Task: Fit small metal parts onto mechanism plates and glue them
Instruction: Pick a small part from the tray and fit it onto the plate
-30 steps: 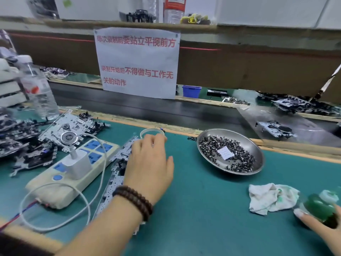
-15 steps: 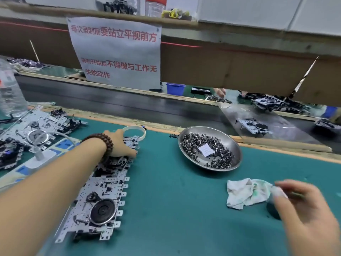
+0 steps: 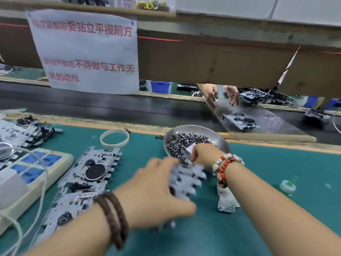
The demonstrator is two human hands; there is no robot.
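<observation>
You stand at a workbench topped with a teal mat [image 3: 258,182], its far edge trimmed in pale wood. Beyond it a dark conveyor belt [image 3: 110,106] runs left to right, and above that hangs a brown cardboard screen [image 3: 221,63] with a white paper notice [image 3: 84,52] in red characters taped to it. At your upper right you see pale wall panels [image 3: 276,10] under even, shadowless light

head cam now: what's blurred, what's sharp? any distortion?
Head view: motion blur smears the left hand and the plate it holds; the right hand, in the metal dish, is fairly crisp, as are the plates on the mat; wide-angle lens bows the bench edge and the shelf above.
</observation>
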